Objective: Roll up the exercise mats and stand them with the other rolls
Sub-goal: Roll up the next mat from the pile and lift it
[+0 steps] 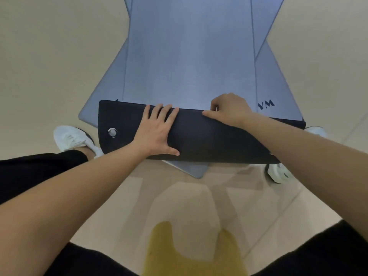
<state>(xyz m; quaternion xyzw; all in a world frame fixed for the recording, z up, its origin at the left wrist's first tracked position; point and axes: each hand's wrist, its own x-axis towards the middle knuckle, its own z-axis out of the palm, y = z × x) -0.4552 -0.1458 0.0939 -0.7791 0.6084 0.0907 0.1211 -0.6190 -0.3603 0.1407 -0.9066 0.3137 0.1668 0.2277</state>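
Observation:
A blue exercise mat (189,56) lies flat on the floor and stretches away from me. Its near end is folded over, showing a dark navy underside (209,136) with a metal eyelet (112,132) at the left corner. My left hand (158,132) presses flat on this dark fold, fingers spread. My right hand (229,110) curls over the fold's far edge, thumb on the dark side and fingers tucked behind. More blue mats (270,80) lie crossed beneath the top one.
Beige tiled floor (49,56) surrounds the mats. My white shoes (71,140) (278,173) stand at either side of the fold. A corner of a lower mat (191,170) pokes out toward me. No rolled mats are in view.

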